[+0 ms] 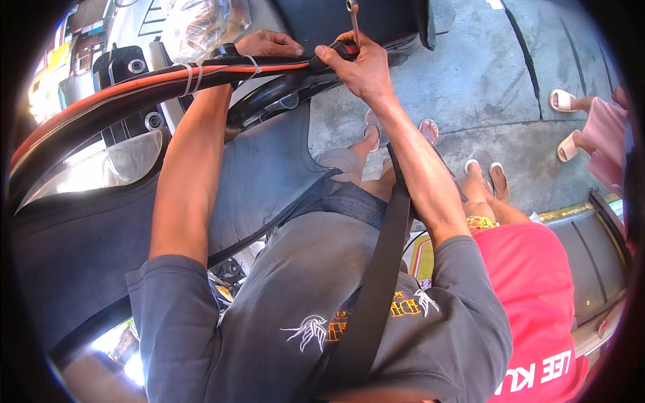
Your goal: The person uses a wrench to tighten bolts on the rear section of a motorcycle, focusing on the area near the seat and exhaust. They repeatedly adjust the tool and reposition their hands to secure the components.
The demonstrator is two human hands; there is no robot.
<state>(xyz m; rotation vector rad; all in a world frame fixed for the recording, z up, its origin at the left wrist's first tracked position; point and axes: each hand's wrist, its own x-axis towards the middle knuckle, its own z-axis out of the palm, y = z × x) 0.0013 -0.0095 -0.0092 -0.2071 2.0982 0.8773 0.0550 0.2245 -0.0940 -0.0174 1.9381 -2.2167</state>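
Note:
My right hand [363, 70] is closed around a metal wrench [354, 19], whose ringed end points up and away from me. A small black and red part shows by its thumb. Beyond the black curved bar [134, 94], my left hand [269, 44] has its fingers drawn together in a pinch near the bar's right end; what they hold, if anything, cannot be made out. An orange-red cable [222, 69] runs along the bar, with pale ties [195, 78] around both. The cable's right end reaches close to my right hand.
A clear plastic bag [198, 30] lies at the upper left, beside black fittings with round metal centres [136, 66]. A dark padded sheet [262, 161] spans below the bar. To my right is a person in a red shirt [524, 282]; other people's sandalled feet [563, 101] stand on the concrete floor [484, 74].

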